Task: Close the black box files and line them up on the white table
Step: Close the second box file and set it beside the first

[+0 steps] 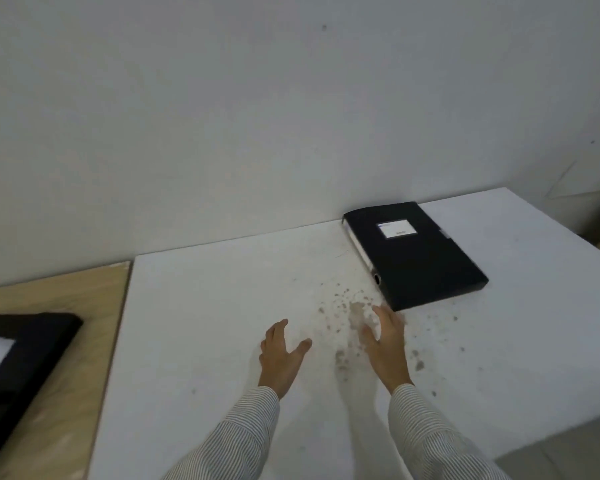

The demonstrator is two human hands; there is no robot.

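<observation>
A closed black box file (420, 258) with a white label lies flat at the back right of the white table (205, 323), near the wall. A second black box file (25, 355) lies open on the wooden surface at the left edge, showing a white inside; it is partly cut off. My left hand (281, 355) hovers over the table's middle, fingers apart, holding nothing. My right hand (385, 344) is also empty and spread, just in front of the closed file's near corner, slightly blurred.
Grey-brown stains (343, 306) speckle the white table around my right hand. A wooden table (70, 306) adjoins on the left. A plain wall stands behind. The white table's right edge drops to the floor (568, 455).
</observation>
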